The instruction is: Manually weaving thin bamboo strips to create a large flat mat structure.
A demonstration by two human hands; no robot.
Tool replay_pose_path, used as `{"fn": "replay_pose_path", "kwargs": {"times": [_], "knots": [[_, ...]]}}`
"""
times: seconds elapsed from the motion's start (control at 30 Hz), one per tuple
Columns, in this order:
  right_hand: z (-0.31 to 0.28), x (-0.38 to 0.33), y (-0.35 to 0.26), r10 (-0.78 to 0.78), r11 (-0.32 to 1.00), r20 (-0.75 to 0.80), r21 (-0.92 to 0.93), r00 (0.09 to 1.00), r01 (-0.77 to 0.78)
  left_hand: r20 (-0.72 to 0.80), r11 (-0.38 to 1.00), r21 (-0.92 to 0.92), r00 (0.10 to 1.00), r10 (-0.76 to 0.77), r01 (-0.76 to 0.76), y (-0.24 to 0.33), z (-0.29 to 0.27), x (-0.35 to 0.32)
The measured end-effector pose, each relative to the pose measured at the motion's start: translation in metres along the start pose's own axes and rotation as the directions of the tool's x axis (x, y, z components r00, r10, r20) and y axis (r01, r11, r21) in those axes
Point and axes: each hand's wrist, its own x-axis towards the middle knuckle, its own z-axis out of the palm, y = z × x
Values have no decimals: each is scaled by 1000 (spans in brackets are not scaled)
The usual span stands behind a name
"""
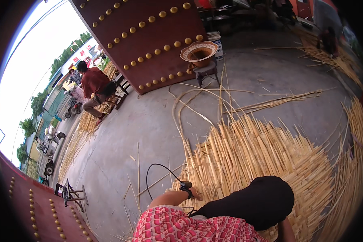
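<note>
A large, partly woven mat of pale split reeds [250, 149] lies on the floor before me and passes under my black-clad knee [250, 201]. Long loose ends stick out from its far edge. My left hand [196, 194] is at the mat's left edge, wearing a black wrist device with a cable [165, 166]. Its fingers are too small and partly hidden, so whether they grip a reed does not show. Beside my knee, only my right forearm [285, 230] comes into view; the hand is cut off by the lower edge.
Loose reeds [282, 101] lie beyond the mat; more run along the right side. A brown pot [199, 56] sits on a stool [207, 72] by a studded red door [149, 36]. A folding stool [73, 192] stands left. Another person [96, 84] sits by the doorway; someone crouches far right.
</note>
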Motion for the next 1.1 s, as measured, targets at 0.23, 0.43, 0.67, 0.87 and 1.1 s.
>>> {"fn": "replay_pose_path", "kwargs": {"times": [0.23,0.43,0.67,0.87,1.1], "knots": [[10,-10,-5,45,997,-6,67,999,-44,117,999,-36,993,-28,32,-7,4,-17],[7,-59,15,179,965,-103,213,978,-154,100,987,149,994,39,-54,43,-25,-27],[-3,-82,-13,385,922,-21,55,923,-383,116,937,334,982,-148,102,-72,-25,-20],[42,-182,-63,437,875,-53,-209,898,-438,220,928,373,973,-76,-12,-41,-41,5],[82,-198,-54,108,921,23,-378,994,-92,256,958,134,943,215,-255,81,-70,18]]}}
